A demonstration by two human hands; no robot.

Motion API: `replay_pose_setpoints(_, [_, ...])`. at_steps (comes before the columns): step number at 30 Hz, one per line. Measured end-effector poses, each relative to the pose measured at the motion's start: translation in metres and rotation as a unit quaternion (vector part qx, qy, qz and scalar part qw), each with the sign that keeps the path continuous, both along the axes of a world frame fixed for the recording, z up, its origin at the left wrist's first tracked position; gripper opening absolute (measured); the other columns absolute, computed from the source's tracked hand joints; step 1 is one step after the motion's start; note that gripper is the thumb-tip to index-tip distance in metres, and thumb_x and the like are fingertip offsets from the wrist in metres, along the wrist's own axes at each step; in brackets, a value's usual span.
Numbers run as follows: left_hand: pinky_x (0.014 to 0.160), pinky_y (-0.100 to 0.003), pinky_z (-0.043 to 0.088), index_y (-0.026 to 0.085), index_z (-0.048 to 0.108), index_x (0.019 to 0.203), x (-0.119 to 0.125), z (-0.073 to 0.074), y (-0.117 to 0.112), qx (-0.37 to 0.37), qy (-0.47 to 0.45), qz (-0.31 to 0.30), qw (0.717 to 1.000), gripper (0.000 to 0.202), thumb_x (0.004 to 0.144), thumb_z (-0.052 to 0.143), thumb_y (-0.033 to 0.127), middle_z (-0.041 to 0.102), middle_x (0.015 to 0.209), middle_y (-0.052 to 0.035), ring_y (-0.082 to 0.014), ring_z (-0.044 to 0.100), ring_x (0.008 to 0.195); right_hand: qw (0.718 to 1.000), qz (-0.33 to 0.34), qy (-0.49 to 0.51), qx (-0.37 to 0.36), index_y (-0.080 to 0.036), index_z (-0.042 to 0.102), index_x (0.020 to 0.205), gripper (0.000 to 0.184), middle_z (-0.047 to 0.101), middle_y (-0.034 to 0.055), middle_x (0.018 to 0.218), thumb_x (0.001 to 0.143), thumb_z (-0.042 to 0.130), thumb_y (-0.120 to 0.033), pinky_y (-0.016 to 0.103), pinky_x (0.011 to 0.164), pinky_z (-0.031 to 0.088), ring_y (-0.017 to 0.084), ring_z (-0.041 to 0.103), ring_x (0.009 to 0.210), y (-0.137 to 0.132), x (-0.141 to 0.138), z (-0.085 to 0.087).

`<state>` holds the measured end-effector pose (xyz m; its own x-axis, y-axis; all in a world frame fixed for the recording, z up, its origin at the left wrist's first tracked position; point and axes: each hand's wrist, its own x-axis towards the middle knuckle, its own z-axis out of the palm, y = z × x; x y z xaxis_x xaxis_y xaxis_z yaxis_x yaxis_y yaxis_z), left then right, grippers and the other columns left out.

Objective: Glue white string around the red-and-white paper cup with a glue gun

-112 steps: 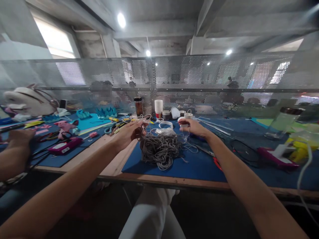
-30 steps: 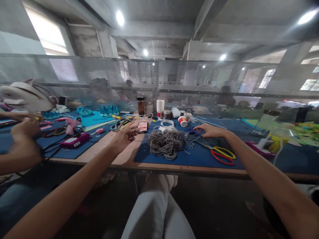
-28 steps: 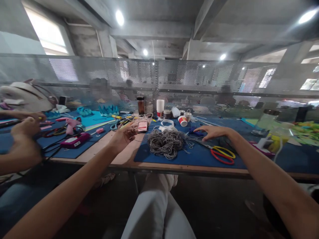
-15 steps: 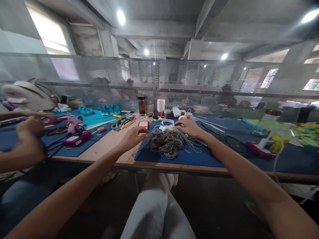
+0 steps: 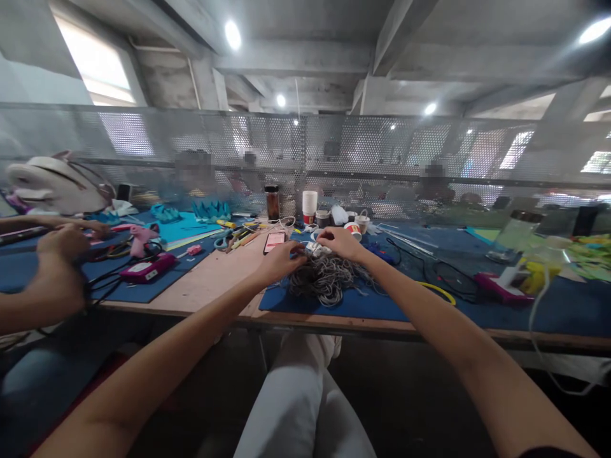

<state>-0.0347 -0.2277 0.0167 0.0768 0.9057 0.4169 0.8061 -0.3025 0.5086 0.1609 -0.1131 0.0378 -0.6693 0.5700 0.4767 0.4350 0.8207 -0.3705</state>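
A tangled heap of grey yarn (image 5: 329,283) lies on the blue mat (image 5: 281,301) in front of me. My left hand (image 5: 282,261) is at the heap's upper left edge, its fingers curled inward. Facing it, my right hand (image 5: 341,243) is over the back of the heap with thumb and fingertips bent together. Between the fingertips shows a small white item (image 5: 312,247), partly covered; its kind is unclear. What each hand's fingers pinch is too small to make out.
A phone (image 5: 274,242) with a lit screen lies left of the yarn. Behind stand stacked paper cups (image 5: 309,207) and a dark bottle (image 5: 272,203). Scissors (image 5: 222,242) and pens are farther left. Another person's hand (image 5: 62,245) works at far left, near a pink glue gun (image 5: 142,240).
Both hands have come closer together over the back of the yarn, the left moving right and the right moving left. The fingers of my left hand have curled in more.
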Motion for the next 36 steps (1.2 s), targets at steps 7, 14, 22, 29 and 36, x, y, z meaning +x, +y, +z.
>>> replay_pose_setpoints(7, [0.074, -0.032, 0.048, 0.023, 0.076, 0.096, 0.008, -0.003, 0.011, -0.005, 0.015, 0.04, 0.999, 0.024, 0.077, 0.066, 0.034, 0.077, 0.088, -0.0053, -0.0261, 0.068, 0.086, 0.983, -0.005, 0.162, -0.085, -0.019, 0.063, 0.097, 0.015, 0.071, 0.0018, 0.071, 0.093, 0.055, -0.031, 0.03, 0.077, 0.05, 0.017, 0.069, 0.075, -0.005, 0.017, 0.018])
replay_pose_setpoints(14, [0.067, -0.03, 0.047, 0.021, 0.077, 0.086, -0.012, -0.004, 0.008, 0.012, -0.041, 0.043, 0.998, 0.022, 0.079, 0.064, 0.037, 0.075, 0.078, -0.0044, -0.0233, 0.068, 0.075, 0.945, -0.022, 0.286, -0.158, -0.021, 0.054, 0.088, 0.012, 0.069, 0.0026, 0.074, 0.091, 0.055, -0.032, 0.03, 0.069, 0.054, 0.017, 0.068, 0.065, 0.005, 0.044, 0.029])
replay_pose_setpoints(22, [0.059, -0.03, 0.043, 0.019, 0.073, 0.081, -0.036, 0.004, 0.0, 0.02, -0.1, 0.064, 0.993, 0.018, 0.079, 0.065, 0.035, 0.069, 0.06, -0.0027, -0.0209, 0.064, 0.06, 0.903, -0.09, 0.393, -0.15, -0.019, 0.054, 0.088, 0.018, 0.057, -0.004, 0.057, 0.083, 0.061, -0.035, 0.026, 0.055, 0.05, 0.012, 0.057, 0.049, 0.028, 0.085, 0.041])
replay_pose_setpoints(29, [0.079, -0.034, 0.045, 0.018, 0.076, 0.085, -0.015, 0.009, 0.007, 0.069, 0.001, 0.028, 0.997, 0.015, 0.074, 0.07, 0.027, 0.075, 0.091, -0.0071, -0.0275, 0.064, 0.089, 0.876, -0.134, 0.442, -0.14, -0.02, 0.055, 0.084, 0.016, 0.055, -0.0043, 0.059, 0.081, 0.061, -0.034, 0.023, 0.053, 0.049, 0.011, 0.055, 0.049, 0.034, 0.107, 0.055])
replay_pose_setpoints(36, [0.091, -0.036, 0.046, 0.019, 0.075, 0.105, 0.042, 0.002, 0.041, 0.019, 0.041, -0.022, 0.999, 0.036, 0.076, 0.07, 0.039, 0.075, 0.105, -0.0112, -0.0305, 0.066, 0.102, 0.929, -0.031, 0.296, -0.22, -0.017, 0.062, 0.087, 0.026, 0.063, 0.0004, 0.061, 0.085, 0.063, -0.043, 0.027, 0.052, 0.05, 0.014, 0.059, 0.049, 0.019, 0.095, 0.04])
